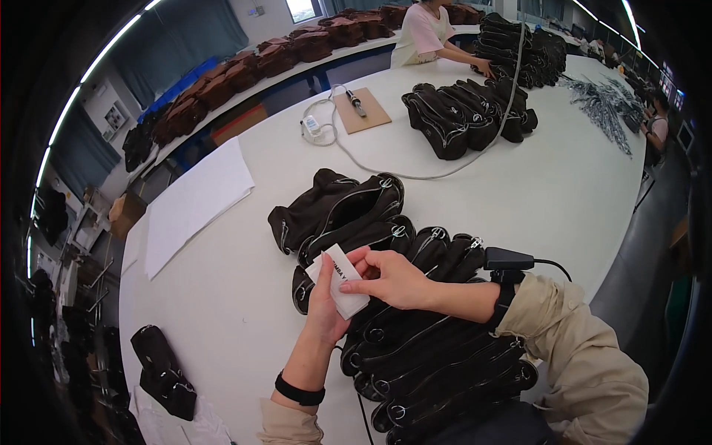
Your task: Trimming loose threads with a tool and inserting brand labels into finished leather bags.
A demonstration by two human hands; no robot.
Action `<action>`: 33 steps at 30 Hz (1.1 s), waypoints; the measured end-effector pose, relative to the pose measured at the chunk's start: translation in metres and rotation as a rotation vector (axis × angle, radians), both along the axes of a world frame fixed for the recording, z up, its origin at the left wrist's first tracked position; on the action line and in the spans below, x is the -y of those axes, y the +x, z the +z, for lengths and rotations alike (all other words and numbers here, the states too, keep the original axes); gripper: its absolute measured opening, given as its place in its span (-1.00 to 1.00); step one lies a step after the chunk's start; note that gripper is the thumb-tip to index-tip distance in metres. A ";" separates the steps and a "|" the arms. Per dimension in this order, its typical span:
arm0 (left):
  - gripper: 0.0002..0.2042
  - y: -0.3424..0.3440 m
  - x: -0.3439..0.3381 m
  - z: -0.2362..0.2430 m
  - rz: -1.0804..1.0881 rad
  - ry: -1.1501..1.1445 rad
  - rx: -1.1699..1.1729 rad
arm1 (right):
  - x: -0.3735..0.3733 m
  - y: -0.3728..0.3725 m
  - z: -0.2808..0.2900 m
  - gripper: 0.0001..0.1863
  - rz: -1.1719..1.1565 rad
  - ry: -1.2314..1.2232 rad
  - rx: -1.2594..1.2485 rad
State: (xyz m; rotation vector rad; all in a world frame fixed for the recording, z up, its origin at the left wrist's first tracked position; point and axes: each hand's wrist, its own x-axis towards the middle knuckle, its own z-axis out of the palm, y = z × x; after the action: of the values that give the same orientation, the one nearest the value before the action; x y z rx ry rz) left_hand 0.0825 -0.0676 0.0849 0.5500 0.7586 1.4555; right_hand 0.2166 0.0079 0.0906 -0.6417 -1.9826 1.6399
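A small stack of white printed cards is between my two hands, above a row of dark brown bags. My left hand grips the stack from the near left, its thumb along the left edge. From the right, my right hand pinches at the stack's face and right edge with thumb and fingers. Underneath lie several dark zipped bags with silver rings and zips, packed side by side. One bag at the far end of the row gapes at its zip.
A white sheet lies at the left, a lone dark bag nearer. Behind are a brown board with a tool, a grey cable and another bag pile. A person handles bags across the table.
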 end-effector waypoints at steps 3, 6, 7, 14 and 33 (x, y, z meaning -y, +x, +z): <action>-0.54 0.013 0.000 -0.006 0.053 -0.076 -0.043 | -0.010 0.026 0.001 -0.67 0.073 -0.147 0.115; -0.63 0.009 0.004 -0.008 0.138 -0.100 -0.264 | -0.024 0.046 0.002 -0.66 -0.041 -0.107 0.151; -0.68 0.006 0.003 -0.007 0.165 -0.043 -0.385 | -0.032 0.057 0.009 -0.66 -0.095 -0.153 0.133; -0.78 0.008 -0.002 -0.041 -0.080 0.028 -1.877 | -0.053 0.107 -0.009 -0.83 -0.258 0.616 0.245; -0.81 -0.017 -0.024 -0.054 0.312 -0.083 -1.374 | -0.046 0.045 -0.061 -0.95 -0.093 1.380 0.390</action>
State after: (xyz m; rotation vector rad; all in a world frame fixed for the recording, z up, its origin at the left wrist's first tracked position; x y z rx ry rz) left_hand 0.0654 -0.0439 0.0313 1.4423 2.0193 1.1595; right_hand 0.2621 0.0536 0.0293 -0.4453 -2.6420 -0.1631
